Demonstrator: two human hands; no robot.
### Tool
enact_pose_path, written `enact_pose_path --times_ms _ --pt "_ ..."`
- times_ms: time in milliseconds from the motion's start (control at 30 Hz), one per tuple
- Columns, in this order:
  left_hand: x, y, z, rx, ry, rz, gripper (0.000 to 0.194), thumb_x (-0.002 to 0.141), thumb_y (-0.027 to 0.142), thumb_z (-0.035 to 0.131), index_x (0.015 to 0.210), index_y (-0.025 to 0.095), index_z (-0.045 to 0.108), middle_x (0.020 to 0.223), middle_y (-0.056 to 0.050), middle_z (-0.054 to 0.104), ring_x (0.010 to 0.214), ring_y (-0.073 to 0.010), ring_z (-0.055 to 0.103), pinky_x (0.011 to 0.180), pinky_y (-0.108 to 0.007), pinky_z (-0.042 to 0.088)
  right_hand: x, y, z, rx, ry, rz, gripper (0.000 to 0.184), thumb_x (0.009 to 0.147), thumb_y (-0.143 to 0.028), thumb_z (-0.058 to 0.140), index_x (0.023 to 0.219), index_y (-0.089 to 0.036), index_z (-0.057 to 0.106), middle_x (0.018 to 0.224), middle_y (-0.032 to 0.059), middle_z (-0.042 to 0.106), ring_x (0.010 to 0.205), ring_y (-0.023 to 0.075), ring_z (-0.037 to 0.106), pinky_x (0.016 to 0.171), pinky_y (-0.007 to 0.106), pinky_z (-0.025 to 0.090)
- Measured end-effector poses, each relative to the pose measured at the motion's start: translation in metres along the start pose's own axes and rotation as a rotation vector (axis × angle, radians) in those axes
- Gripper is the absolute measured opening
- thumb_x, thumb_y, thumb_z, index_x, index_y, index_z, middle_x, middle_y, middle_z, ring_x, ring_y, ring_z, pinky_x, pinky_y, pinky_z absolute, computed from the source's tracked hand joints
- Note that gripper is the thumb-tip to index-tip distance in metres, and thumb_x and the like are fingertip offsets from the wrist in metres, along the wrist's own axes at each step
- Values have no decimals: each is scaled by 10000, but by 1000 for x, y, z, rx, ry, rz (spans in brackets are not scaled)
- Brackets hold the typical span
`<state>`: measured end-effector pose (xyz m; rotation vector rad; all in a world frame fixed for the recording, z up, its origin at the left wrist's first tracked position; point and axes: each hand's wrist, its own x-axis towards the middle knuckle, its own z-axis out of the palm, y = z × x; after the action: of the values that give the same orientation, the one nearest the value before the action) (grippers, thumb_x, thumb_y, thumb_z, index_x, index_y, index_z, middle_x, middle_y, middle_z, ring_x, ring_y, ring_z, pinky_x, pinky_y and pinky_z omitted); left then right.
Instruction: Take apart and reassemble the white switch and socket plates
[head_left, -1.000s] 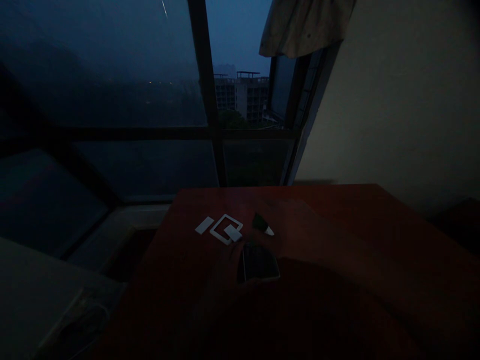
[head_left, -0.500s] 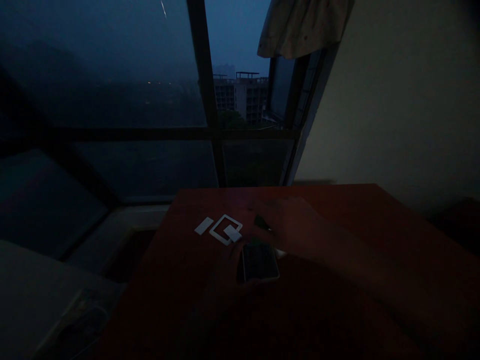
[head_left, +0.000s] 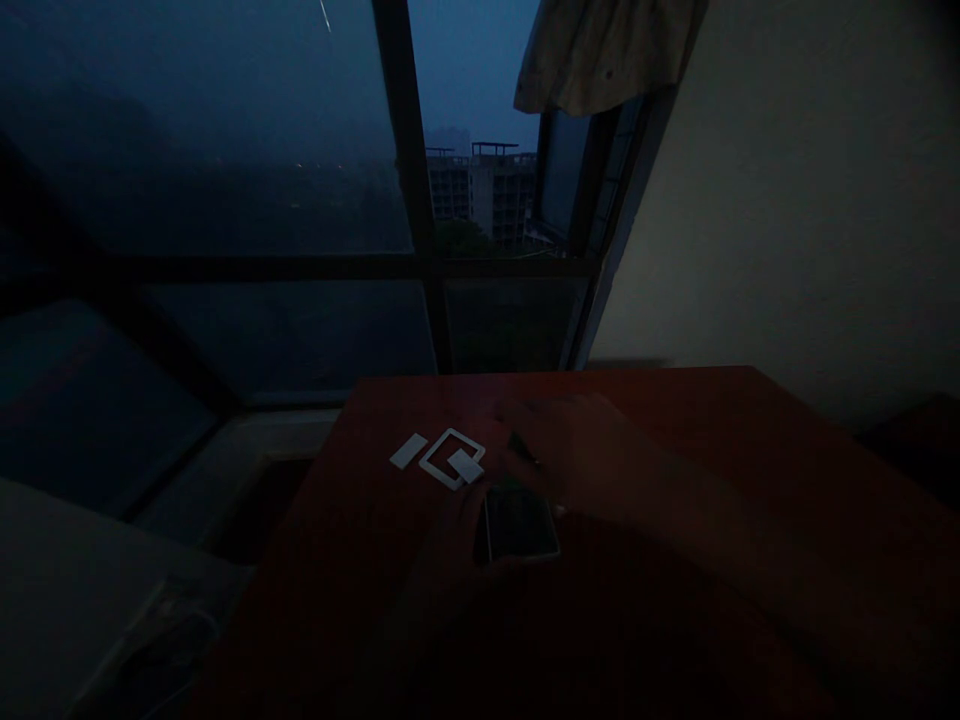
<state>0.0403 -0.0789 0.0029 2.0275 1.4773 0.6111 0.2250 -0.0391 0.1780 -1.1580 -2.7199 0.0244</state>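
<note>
The scene is very dim. A dark, square box-like object [head_left: 523, 525] with a thin pale rim sits low at the middle of the table, a faint green patch at its far edge. My left hand [head_left: 454, 540] is curled around its left side and near edge. Over its far right corner reaches my right hand [head_left: 577, 440], with a small dark piece [head_left: 524, 450] at its fingers; the kind of piece is too dark to make out. A small whitish thing [head_left: 559, 511] shows just below the right hand, mostly hidden.
Left of the hands, a white square frame [head_left: 430, 465] lies on the reddish table [head_left: 660, 395], with a small white card [head_left: 466, 465] across its right corner. Another white strip [head_left: 409, 451] lies further left. Behind are a window [head_left: 285, 340] and a wall [head_left: 787, 220].
My right hand and the dark piece have shifted slightly down towards the square object. Less of the whitish thing below that hand shows. My left hand has stayed in place.
</note>
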Motion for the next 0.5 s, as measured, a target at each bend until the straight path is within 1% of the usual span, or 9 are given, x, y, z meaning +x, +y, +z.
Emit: enact_pose_path --times_ms 67,133,200,233,267,333,400,433,500 --pt "0 1 -1 -1 -3 6 834 690 381 738 1402 234 330 1433 -134 378 1303 -345 365 1059 -450 341 -1 2 -2 116 -3 -61 292 861 -252 495 1136 -160 533 966 89 674 831 214 626 651 304 435" --pt "0 1 -1 -1 -4 7 845 685 372 742 1406 235 324 1431 -132 382 1298 -340 374 1053 -445 350 -2 4 -4 261 0 -156 412 790 -174 547 1199 -174 493 1056 82 652 910 199 610 702 294 446" --pt "0 2 -1 -1 -2 4 851 683 365 743 1410 237 318 1432 -135 381 1297 -344 376 1047 -452 356 -3 3 -5 306 21 -197 489 774 -171 564 1251 -184 456 1121 87 630 974 202 594 732 296 450" --pt "0 2 -1 0 0 4 857 682 364 744 1413 240 314 1434 -136 379 1299 -346 374 1045 -456 358 -2 3 -5 268 34 -175 469 800 -207 557 1257 -181 455 1113 95 634 976 213 597 728 307 451" --pt "0 2 -1 0 1 5 864 679 366 746 1416 244 311 1435 -136 378 1299 -347 374 1042 -458 362 0 2 -4 199 44 -125 421 838 -264 534 1243 -171 472 1072 104 651 948 230 610 707 320 451" --pt "0 1 -1 0 2 6 877 671 375 752 1418 249 310 1437 -136 377 1296 -351 379 1038 -461 368 3 1 -1 33 38 5 357 899 -374 458 1169 -152 532 942 116 687 841 256 642 640 334 440" --pt "0 -1 0 2 6 7 870 673 385 749 1415 251 315 1439 -137 375 1295 -355 381 1039 -469 365 7 1 1 -70 7 89 363 922 -427 405 1071 -149 585 827 110 698 737 255 654 585 323 417" --pt "1 -2 1 3 7 8 862 676 392 745 1412 251 320 1438 -137 376 1295 -356 381 1040 -473 363 7 2 1 -72 -4 96 354 922 -426 406 1047 -153 594 811 105 699 722 248 655 580 315 411" --pt "1 -4 3 8 13 11 844 685 408 737 1406 247 329 1438 -138 374 1306 -357 365 1053 -482 347 6 4 -1 23 -6 33 292 900 -372 456 1061 -165 584 869 92 700 775 227 653 612 299 420"
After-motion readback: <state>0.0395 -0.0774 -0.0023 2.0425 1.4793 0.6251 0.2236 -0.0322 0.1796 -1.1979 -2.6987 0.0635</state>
